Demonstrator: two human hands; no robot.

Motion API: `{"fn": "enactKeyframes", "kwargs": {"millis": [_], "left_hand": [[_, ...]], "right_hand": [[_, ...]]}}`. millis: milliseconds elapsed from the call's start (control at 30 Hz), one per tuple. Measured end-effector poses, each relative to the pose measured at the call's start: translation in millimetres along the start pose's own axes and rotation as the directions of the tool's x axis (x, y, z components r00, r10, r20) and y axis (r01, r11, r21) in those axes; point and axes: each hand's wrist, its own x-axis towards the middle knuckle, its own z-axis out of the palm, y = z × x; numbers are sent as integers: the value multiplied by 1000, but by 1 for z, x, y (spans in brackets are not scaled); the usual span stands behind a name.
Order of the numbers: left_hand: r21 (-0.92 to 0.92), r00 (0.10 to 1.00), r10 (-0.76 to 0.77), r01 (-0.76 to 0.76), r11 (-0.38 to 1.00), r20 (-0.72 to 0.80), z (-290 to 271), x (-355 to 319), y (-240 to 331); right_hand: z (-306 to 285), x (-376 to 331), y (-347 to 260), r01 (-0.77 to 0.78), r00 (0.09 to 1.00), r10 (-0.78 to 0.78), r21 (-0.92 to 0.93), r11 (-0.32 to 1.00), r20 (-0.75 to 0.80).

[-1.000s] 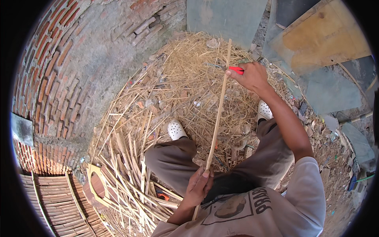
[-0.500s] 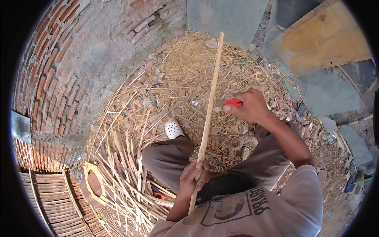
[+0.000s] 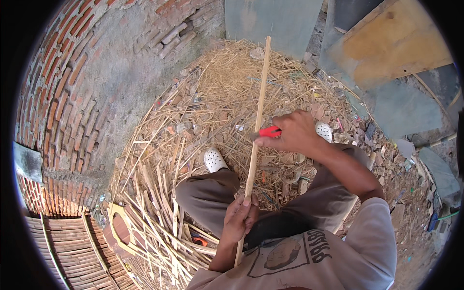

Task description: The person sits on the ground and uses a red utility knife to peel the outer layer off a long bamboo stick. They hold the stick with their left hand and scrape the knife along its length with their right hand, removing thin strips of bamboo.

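A long, pale bamboo strip [image 3: 261, 92] runs from my lap up toward the far wall. My left hand [image 3: 240, 216] is wrapped round its lower part, close to my shirt. In my right hand [image 3: 292, 131] is a red-handled knife [image 3: 269, 131], gripped between thumb and fingers. Its short, dark blade lies against the strip, around the middle of its length. Both my legs are bent apart on either side of the strip.
A pile of split bamboo strips [image 3: 162, 232] lies at my left, with an orange-handled tool [image 3: 199, 240] among them. Straw and shavings [image 3: 227, 72] cover the ground ahead. A brick wall [image 3: 63, 96] rises on the left; flat boards [image 3: 396, 41] lean at the far right.
My right hand has brought the knife left onto the bamboo strip; before, it was just right of it. My left hand keeps its hold. A second white clog now shows beyond my right hand.
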Motion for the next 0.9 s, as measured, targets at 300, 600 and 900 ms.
{"fn": "enactKeyframes", "kwargs": {"millis": [300, 600, 900], "left_hand": [[57, 999, -14, 16, 998, -31, 1, -3, -7], [92, 1000, -29, 30, 995, -12, 6, -15, -4], [52, 979, -144, 138, 989, 142, 4, -40, -20]], "right_hand": [[5, -11, 1, 33, 999, -33, -6, 999, 36], [0, 22, 44, -80, 987, 66, -92, 993, -146], [-33, 60, 145, -635, 762, 637, 59, 770, -116]]}}
